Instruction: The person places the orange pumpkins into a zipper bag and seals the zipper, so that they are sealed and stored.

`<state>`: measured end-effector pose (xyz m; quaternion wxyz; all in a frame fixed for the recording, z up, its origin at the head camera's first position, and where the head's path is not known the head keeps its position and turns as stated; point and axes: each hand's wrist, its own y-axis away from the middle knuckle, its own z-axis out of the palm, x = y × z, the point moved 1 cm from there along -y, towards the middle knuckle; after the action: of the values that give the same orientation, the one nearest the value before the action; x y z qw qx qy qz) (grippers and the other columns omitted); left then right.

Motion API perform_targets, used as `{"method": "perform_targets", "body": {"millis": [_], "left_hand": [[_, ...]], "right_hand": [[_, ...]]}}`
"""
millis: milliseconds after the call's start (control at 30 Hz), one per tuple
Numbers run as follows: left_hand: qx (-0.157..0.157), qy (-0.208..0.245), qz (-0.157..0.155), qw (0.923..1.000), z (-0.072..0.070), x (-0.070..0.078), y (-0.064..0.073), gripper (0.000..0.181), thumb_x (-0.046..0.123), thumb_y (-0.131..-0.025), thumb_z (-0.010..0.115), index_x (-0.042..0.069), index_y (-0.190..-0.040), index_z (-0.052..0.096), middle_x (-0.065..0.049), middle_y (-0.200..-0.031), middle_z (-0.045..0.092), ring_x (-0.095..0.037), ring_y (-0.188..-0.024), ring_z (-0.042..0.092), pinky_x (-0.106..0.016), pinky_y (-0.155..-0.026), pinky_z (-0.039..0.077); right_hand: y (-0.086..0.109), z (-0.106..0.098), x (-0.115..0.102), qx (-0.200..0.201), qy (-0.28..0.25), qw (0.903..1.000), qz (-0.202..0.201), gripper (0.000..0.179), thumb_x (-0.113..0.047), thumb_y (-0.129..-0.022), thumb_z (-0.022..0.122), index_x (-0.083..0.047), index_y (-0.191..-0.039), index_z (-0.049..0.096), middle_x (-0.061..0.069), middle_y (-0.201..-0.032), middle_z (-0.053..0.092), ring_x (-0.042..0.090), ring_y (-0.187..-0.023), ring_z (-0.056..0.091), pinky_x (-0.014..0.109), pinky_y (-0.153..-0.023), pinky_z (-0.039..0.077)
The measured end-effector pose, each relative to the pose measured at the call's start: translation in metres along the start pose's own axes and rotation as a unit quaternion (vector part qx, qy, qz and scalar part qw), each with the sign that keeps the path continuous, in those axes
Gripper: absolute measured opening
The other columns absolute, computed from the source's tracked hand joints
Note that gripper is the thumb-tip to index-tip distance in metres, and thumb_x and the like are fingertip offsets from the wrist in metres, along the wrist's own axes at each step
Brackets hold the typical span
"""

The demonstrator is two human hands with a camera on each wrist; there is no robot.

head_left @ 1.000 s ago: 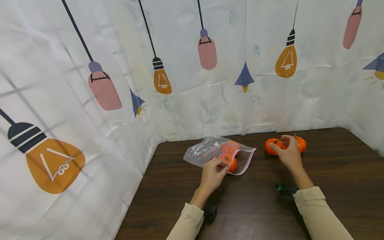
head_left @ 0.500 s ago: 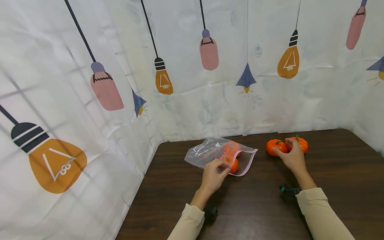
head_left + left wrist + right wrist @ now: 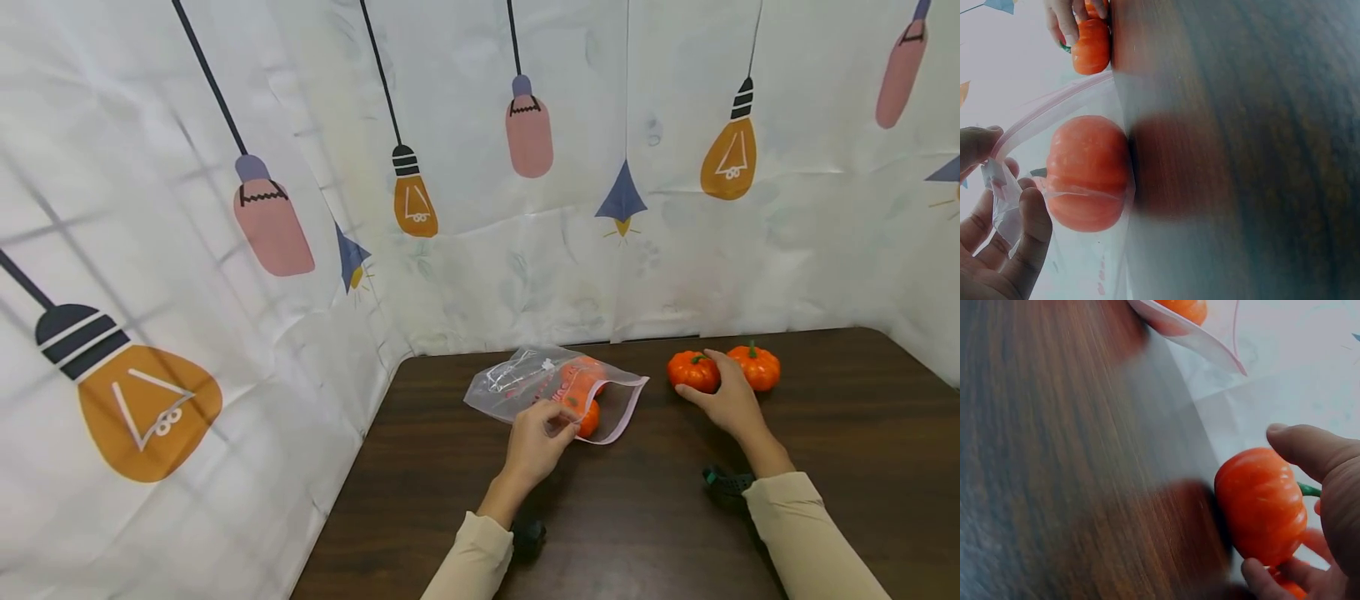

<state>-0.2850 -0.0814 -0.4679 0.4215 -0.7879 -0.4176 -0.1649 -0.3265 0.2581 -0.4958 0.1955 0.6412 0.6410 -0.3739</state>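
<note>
The left hand (image 3: 538,435) is pinching a plastic bag (image 3: 495,390); the right hand (image 3: 729,402), thumb spread, is cupping a far miniature pumpkin (image 3: 692,371), grip uncertain.

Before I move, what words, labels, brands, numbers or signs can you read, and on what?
None can be read for certain.
Bag: red print, too small and blurred to quote.
Pumpkins outside it: no text visible.
Curtain: printed lamps, no legible words.

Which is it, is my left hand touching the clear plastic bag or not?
Touching. The left wrist view shows your left hand gripping the clear plastic bag near its opening, crumpled film caught in the fingers.
</note>
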Motion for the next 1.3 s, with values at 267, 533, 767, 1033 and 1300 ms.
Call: {"method": "perform_targets", "body": {"millis": [267,533,767,1033,1300], "left_hand": [[0.004,-0.003,0.008,1.0,0.0015,-0.0005,0.0013,0.005,0.013,-0.085,0.08,0.015,-0.089,0.078,0.0,-0.085,0.073,-0.02,-0.078,0.069,-0.034,-0.069,0.055],[0.009,-0.009,0.015,0.9998,0.0017,-0.0019,0.0013,0.005,0.014,-0.086,0.08,0.016,-0.089,0.078,0.002,-0.085,0.073,-0.018,-0.077,0.069,-0.03,-0.068,0.055],[0.003,0.004,0.009,0.9999,0.0018,0.0008,0.0026,0.005,0.014,-0.086,0.081,0.013,-0.09,0.078,0.0,-0.085,0.073,-0.02,-0.078,0.069,-0.036,-0.071,0.057],[0.002,-0.004,0.009,0.9999,0.0012,-0.0002,0.0016,0.005,0.014,-0.086,0.08,0.013,-0.09,0.078,-0.001,-0.086,0.073,-0.019,-0.08,0.069,-0.037,-0.073,0.057],[-0.002,-0.008,0.01,0.9999,0.0009,-0.0028,0.002,0.004,0.016,-0.087,0.079,0.013,-0.089,0.078,0.001,-0.087,0.073,-0.02,-0.08,0.069,-0.036,-0.071,0.057]], "right_hand": [[-0.0016,-0.0038,0.0075,-0.037,0.002,0.9992,0.016,0.097,-0.046,-0.093,0.071,0.006,-0.157,0.02,0.045,-0.154,0.022,0.064,-0.136,0.028,0.077,-0.108,0.027],[0.0008,-0.0043,0.0079,-0.03,-0.019,0.9992,0.018,0.085,-0.039,-0.093,0.073,0.005,-0.149,0.027,0.044,-0.15,0.034,0.062,-0.134,0.035,0.074,-0.109,0.029],[0.0041,-0.0065,0.0107,-0.048,-0.013,0.9986,0.018,0.083,-0.038,-0.093,0.073,0.005,-0.148,0.027,0.045,-0.149,0.034,0.063,-0.134,0.035,0.074,-0.108,0.028],[0.0048,-0.0072,0.0089,-0.062,-0.036,0.9973,0.013,0.084,-0.038,-0.093,0.074,0.005,-0.148,0.028,0.045,-0.149,0.033,0.062,-0.135,0.034,0.075,-0.109,0.028],[0.0074,-0.0101,0.0093,-0.072,-0.091,0.9927,0.034,0.086,-0.038,-0.094,0.073,0.005,-0.152,0.025,0.043,-0.153,0.028,0.059,-0.132,0.04,0.069,-0.105,0.039]]}}
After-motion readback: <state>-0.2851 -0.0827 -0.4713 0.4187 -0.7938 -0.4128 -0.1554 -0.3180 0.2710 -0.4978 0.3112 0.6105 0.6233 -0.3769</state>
